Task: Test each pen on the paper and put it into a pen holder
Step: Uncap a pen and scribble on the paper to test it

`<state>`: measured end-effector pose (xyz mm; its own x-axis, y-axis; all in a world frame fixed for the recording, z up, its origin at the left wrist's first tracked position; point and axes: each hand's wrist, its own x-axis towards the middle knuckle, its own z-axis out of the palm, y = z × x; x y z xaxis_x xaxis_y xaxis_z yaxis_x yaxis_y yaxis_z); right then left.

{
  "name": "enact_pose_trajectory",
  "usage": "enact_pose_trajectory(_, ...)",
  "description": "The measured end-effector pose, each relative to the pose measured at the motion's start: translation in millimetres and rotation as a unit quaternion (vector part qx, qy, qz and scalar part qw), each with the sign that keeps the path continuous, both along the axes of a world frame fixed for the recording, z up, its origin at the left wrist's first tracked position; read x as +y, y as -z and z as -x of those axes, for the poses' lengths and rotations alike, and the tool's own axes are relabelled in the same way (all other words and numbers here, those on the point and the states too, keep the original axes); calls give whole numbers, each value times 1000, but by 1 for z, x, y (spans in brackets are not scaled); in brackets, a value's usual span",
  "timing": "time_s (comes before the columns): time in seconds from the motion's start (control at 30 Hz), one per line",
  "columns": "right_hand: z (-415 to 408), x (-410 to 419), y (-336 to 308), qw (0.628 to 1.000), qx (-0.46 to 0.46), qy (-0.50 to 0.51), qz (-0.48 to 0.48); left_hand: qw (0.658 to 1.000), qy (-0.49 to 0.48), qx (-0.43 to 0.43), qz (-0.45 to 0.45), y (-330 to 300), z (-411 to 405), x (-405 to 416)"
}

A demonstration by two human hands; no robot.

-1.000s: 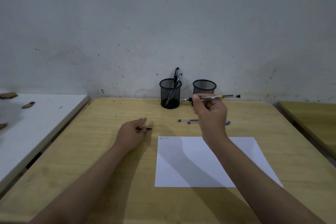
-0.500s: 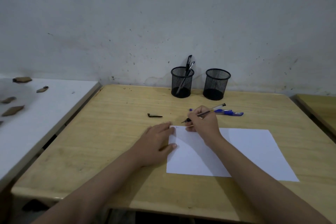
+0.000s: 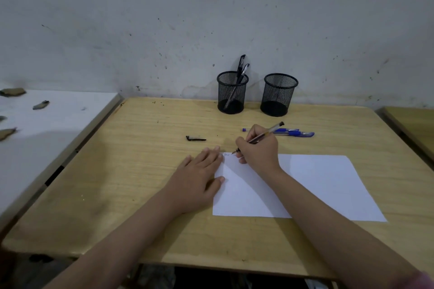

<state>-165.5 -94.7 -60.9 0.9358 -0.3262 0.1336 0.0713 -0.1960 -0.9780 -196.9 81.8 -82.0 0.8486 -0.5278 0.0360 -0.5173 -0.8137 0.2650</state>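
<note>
My right hand [image 3: 259, 151] grips a clear black-ink pen [image 3: 270, 131], tip touching the top left corner of the white paper [image 3: 317, 183], beside faint writing. My left hand [image 3: 199, 176] lies flat with fingers spread on the paper's left edge. The pen's black cap [image 3: 195, 138] rests on the wooden desk [image 3: 131, 171] left of the hands. Two blue pens [image 3: 293, 132] lie behind my right hand. The left mesh pen holder [image 3: 232, 92] has two pens standing in it; the right mesh holder [image 3: 278, 94] looks empty.
A white table [image 3: 47, 129] with several brown scraps stands to the left, separated by a narrow gap. Another wooden desk [image 3: 415, 126] edges in at the right. The wall runs directly behind the holders.
My right hand brought the pen down from in front of the holders to the paper's corner. My left hand let go of the cap and moved flat onto the paper's edge.
</note>
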Motion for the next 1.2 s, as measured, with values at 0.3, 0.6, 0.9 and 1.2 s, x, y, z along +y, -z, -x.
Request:
enact_pose_trajectory(0.3, -1, -1, 5, 1000, -18, -4, 3, 1000, 17, 10, 18, -3, 1, 3)
enact_pose_trajectory(0.6, -3, -1, 7, 999, -32, -23, 6, 999, 20, 2, 27, -1, 0, 4)
enact_pose_trajectory(0.9, -7, -1, 10, 999, -27, -27, 26, 999, 15, 0, 32, -2, 1, 3)
enact_pose_trajectory(1.2, -8, -2, 11, 999, -28, -26, 23, 999, 10, 16, 29, -4, 1, 3)
